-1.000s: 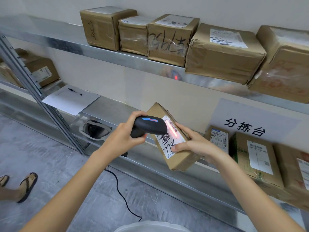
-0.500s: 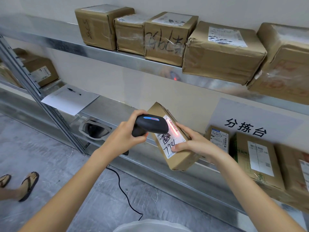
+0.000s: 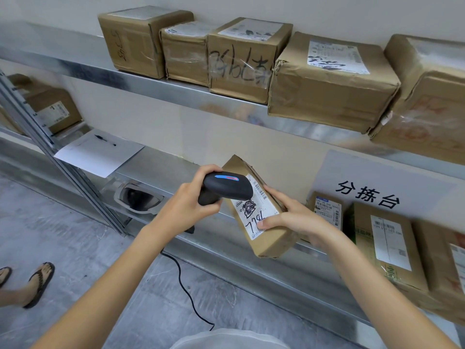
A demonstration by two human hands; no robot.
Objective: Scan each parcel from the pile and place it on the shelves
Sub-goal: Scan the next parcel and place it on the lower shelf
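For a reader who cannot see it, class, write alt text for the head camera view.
A person's left hand grips a black barcode scanner aimed at the label of a small cardboard parcel held in the right hand. Behind, five more parcels line the upper metal shelf; others lean on the lower one.

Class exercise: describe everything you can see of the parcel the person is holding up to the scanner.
The held parcel is a small brown cardboard box, tilted, in front of the lower shelf. Its white label carries a barcode, a scribble and handwritten digits. The right hand grips its right side, thumb on the label. The black scanner, held in the left hand, overlaps its upper left corner.
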